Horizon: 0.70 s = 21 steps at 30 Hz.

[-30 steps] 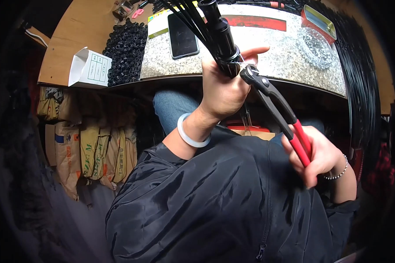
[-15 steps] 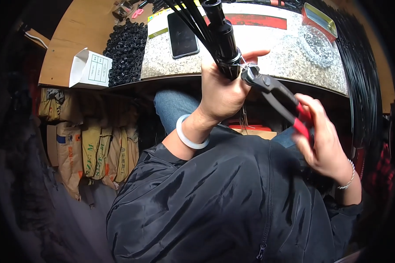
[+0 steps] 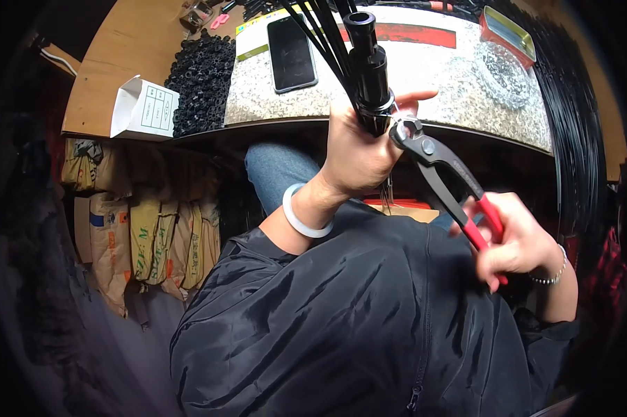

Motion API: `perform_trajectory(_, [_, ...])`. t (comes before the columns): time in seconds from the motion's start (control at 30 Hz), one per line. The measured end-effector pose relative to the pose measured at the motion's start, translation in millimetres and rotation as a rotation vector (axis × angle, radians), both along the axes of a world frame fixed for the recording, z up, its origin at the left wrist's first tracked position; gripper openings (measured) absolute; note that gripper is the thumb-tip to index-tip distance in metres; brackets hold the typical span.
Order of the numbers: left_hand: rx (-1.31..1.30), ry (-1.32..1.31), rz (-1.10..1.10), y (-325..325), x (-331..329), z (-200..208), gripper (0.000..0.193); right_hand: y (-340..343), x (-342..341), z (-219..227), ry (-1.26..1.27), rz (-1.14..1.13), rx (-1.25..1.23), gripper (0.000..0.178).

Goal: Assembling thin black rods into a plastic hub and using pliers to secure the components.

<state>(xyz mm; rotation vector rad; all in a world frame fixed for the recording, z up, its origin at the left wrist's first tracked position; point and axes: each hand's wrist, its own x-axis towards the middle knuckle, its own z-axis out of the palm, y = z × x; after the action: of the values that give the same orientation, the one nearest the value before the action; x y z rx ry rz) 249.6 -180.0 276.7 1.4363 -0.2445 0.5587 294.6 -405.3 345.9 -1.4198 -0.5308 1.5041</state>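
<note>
while the left hand [image 3: 358,156] is gripping the black tube bundle [image 3: 366,66] upright above the table [image 3: 431,90] edge, the right hand [image 3: 515,243] is squeezing red-handled pincers [image 3: 442,174], jaws at the bundle's metal band.

Phone [image 3: 292,43], glass dish [image 3: 502,66] crowd stone slab [image 3: 424,97]; middle bare.

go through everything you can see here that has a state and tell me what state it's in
Left hand: closed around the black tube, holding it upright.
Black tube: upright, thin black rods sticking out of its top.
Right hand: gripping the red handles.
Pincers: jaws closed at the tube's lower end.
Phone: flat on the stone slab, screen dark.
White box: flap open.
</note>
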Motion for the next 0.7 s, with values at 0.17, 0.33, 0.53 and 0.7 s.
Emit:
perform_trajectory(0.17, [0.005,0.154,-0.011,-1.3,-1.4,4.3,0.029,5.1,-6.1,-12.0,-1.139,-0.076,0.124,0.063])
perform_trajectory(0.33, [-0.084,0.135,-0.073,-0.5,0.5,0.3,0.027,4.9,-2.3,-3.5,-1.110,0.021,0.156,0.055])
perform_trajectory(0.53, [-0.049,0.140,-0.037,-2.1,0.5,1.1,0.030,3.2,1.0,-4.2,-1.089,0.006,0.136,0.056])
perform_trajectory(0.7, [-0.121,0.145,-0.043,-6.6,-2.3,4.2,0.032,7.7,-3.3,-7.3,-1.311,-0.077,0.082,0.056])
